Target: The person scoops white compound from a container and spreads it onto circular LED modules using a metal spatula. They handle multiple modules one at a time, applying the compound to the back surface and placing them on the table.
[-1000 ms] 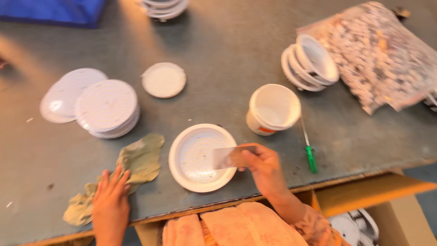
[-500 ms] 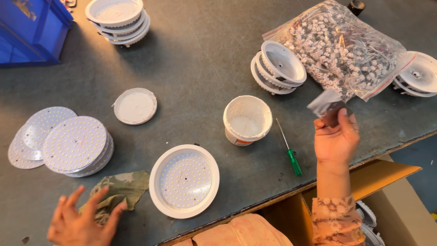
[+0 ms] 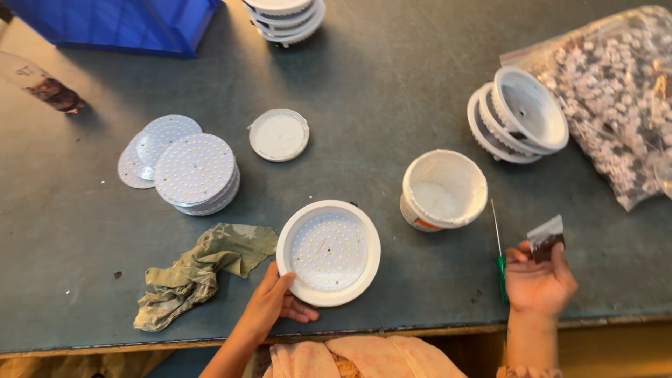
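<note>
bag of parts (image 3: 616,105) cut off right

— What colour is the table (image 3: 420,91)?

— Dull grey-green, with a yellowish strip along its near edge.

— And the round housing (image 3: 328,253) near the middle?

— White rim, its inner disc dotted all over with tiny pale yellow specks. The stacked discs (image 3: 194,170) at left carry the same dotted pattern on white.

— The rag (image 3: 203,269)?

— Olive green, mottled with paler blotches.

— The tub (image 3: 444,190)?

— White, smeared whitish inside, with an orange band low on its side.

— The screwdriver (image 3: 500,257)?

— Green handle, thin silvery shaft.

— Far left?

— A bright blue bin (image 3: 119,24).

— The bag (image 3: 616,98) at right?

— Clear plastic, speckled with small white pieces. The scrap (image 3: 545,238) in the right hand (image 3: 537,280) is grey above, dark brown below.
</note>
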